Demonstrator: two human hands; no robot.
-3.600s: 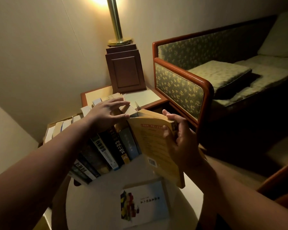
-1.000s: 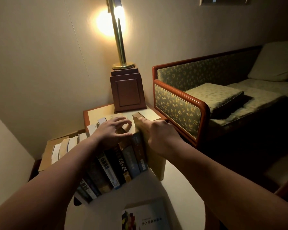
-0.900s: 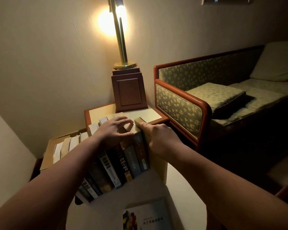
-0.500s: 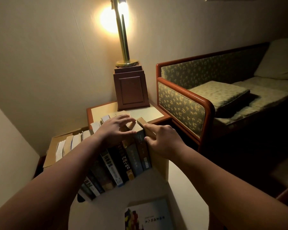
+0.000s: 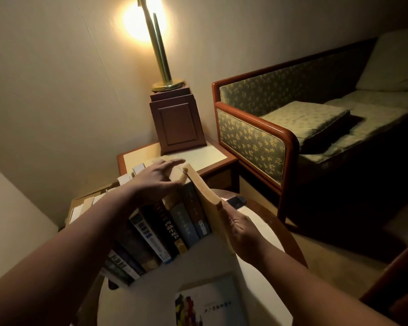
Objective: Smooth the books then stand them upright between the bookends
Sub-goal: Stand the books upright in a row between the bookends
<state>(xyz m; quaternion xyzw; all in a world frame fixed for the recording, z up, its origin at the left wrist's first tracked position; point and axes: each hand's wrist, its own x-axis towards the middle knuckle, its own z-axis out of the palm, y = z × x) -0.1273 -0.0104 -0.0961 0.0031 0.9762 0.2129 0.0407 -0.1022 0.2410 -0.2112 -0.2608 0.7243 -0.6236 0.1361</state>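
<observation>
A row of several books (image 5: 160, 229) stands upright, leaning left, on a round white table (image 5: 156, 300). My left hand (image 5: 157, 181) rests on the top edges of the row with fingers spread and fairly straight. A yellow book (image 5: 204, 196) stands at the right end of the row, and my right hand (image 5: 239, 228) grips its lower spine edge from the right. A dark object (image 5: 237, 202), possibly a bookend, shows just behind that book. One more book (image 5: 210, 304) with a colourful cover lies flat at the table's near edge.
A wooden side table (image 5: 212, 156) behind the row carries a dark wooden box (image 5: 177, 123) and a brass lamp (image 5: 160, 50). A green patterned sofa (image 5: 292, 128) with a wooden frame stands to the right. More books stand in a cardboard box (image 5: 80, 208) at the left.
My right hand has slid from the top of the yellow book down to its lower spine edge. My left hand stays on the row's top. The camera has tilted slightly.
</observation>
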